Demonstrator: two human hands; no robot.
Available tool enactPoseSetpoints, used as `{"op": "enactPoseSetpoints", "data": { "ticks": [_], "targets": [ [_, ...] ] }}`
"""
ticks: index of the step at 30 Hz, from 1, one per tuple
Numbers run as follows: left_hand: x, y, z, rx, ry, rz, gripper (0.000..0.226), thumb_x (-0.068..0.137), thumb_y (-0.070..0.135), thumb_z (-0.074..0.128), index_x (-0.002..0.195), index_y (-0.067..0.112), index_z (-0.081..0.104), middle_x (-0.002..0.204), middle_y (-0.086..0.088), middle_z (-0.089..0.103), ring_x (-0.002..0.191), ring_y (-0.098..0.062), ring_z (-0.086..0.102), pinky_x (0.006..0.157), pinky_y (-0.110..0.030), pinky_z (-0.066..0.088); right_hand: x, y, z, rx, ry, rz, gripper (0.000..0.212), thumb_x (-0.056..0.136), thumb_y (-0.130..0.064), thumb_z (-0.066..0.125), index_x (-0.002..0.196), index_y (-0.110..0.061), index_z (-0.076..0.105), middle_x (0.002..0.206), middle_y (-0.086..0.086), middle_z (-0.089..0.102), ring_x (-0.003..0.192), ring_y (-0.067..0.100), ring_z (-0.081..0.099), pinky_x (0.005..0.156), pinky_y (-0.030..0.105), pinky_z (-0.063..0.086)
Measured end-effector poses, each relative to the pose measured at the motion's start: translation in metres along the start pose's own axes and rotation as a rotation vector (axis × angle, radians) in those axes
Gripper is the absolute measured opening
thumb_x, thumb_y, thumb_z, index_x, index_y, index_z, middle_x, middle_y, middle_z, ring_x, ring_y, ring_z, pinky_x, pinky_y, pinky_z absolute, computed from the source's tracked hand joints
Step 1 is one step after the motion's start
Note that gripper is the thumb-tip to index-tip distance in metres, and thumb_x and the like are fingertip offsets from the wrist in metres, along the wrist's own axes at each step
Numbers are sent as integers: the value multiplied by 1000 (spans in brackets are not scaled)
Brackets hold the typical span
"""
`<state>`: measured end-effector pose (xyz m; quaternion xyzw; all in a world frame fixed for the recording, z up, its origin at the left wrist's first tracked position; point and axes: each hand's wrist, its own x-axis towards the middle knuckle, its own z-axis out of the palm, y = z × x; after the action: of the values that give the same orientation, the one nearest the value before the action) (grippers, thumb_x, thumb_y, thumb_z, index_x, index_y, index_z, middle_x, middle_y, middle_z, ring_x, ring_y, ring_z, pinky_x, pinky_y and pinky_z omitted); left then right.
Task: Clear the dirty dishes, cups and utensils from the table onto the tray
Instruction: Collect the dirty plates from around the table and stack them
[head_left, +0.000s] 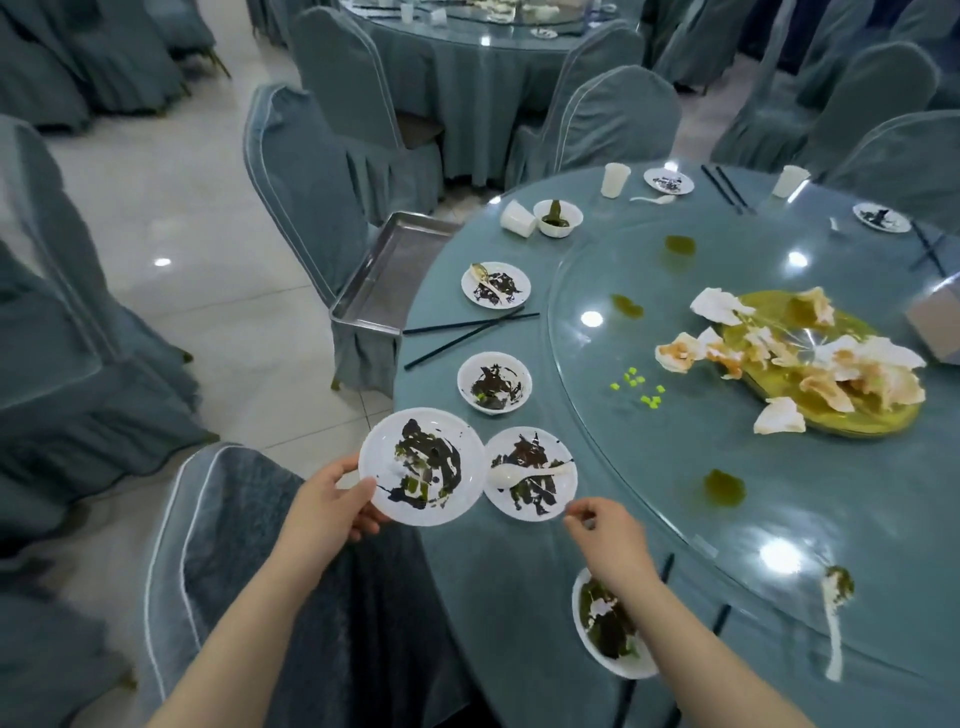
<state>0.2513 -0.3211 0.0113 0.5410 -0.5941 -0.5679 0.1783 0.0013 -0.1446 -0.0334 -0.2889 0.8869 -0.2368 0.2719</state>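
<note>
Your left hand (332, 506) is holding a round white plastic plate smeared with dark sauce (422, 466) out past the edge of the round teal-clothed worktop (519, 571), its fingers (363, 491) clamped on the plate's near rim with the thumb lying on top. Your right hand (613, 545) is hovering just over the worktop, its fingers (574, 512) pinched loosely together right at the near edge of a second sauce-stained white plate (530, 474); whether they are actually touching that rim you cannot tell from here. That second plate is sitting on the worktop just to the right of the held plate, almost touching it, and a white plastic spoon (530, 473) is lying across it. Beyond the held plate, a small white bowl with dark residue (494, 382) is standing on the worktop, and farther on a pair of black chopsticks (467, 332) is lying crossed near the edge. Past the chopsticks another dirty white plate with a spoon on it (496, 285) is resting. The rectangular stainless steel tray (384, 270) is sitting on a teal-covered chair (306, 197) well beyond the held plate, just off the worktop's edge. Nearer to you than the held plate, a white bowl with green residue (608, 629) is lying partly hidden beneath your right forearm.
</note>
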Motion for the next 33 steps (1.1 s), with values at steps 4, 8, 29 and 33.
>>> {"op": "enactPoseSetpoints", "data": {
  "ticks": [4, 8, 29, 33],
  "targets": [
    [5, -3, 4, 36, 35, -13, 23, 96, 14, 51, 112, 30, 53, 66, -5, 72, 49, -10, 62, 49, -23, 47, 30, 1, 10, -133, -33, -141, 33, 92, -28, 58, 124, -22, 58, 118, 1, 54, 106, 18, 53, 88, 25, 37],
    [5, -6, 9, 17, 71, -43, 24, 96, 12, 52, 111, 30, 54, 66, -8, 72, 50, -12, 60, 48, -24, 46, 56, -6, 20, -239, -80, -195, 47, 95, -31, 50, 141, -24, 42, 134, 3, 45, 124, 22, 42, 101, 33, 37],
    [12, -1, 86, 22, -71, -70, 18, 96, 13, 53, 113, 20, 55, 71, -13, 72, 49, -14, 56, 48, -25, 43, 38, 46, -30, -307, 129, -177, 22, 98, -30, 45, 96, -20, 66, 90, -5, 54, 86, 16, 50, 73, 29, 40],
    [16, 7, 115, 66, -90, -61, 22, 97, 16, 52, 118, 22, 51, 74, -12, 73, 52, -15, 56, 52, -27, 44, 19, 78, -56, -240, 224, -63, 18, 95, -26, 52, 88, -19, 67, 83, -4, 56, 82, 17, 50, 68, 30, 40]
  ]
}}
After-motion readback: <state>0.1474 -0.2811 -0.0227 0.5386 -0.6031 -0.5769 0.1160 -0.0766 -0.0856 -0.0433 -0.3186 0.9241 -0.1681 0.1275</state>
